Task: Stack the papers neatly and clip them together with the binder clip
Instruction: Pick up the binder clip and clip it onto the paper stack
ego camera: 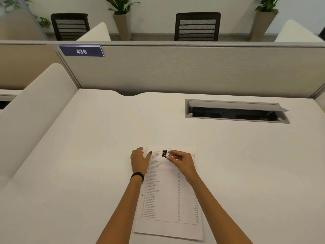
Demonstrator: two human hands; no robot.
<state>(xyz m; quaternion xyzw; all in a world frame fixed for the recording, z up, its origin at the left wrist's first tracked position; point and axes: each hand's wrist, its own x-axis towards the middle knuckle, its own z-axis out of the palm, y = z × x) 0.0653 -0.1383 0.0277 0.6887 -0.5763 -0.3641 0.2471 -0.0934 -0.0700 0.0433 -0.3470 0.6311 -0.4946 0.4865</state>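
Pinching black clip (164,153) by its wire handles with right hand (177,160), at top of papers (168,199). Gripping their top-left corner with left hand (140,159). Lying on desk (88,155), print too small to read. Marked "436" on blue sign (81,51).

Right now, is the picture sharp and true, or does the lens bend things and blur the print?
Head view: the wide lens makes the partition lean outward at its ends; light is soft and even, hardly any shadow on the desk, no glare; print on the papers is too blurred to read, but the sign reads 436.
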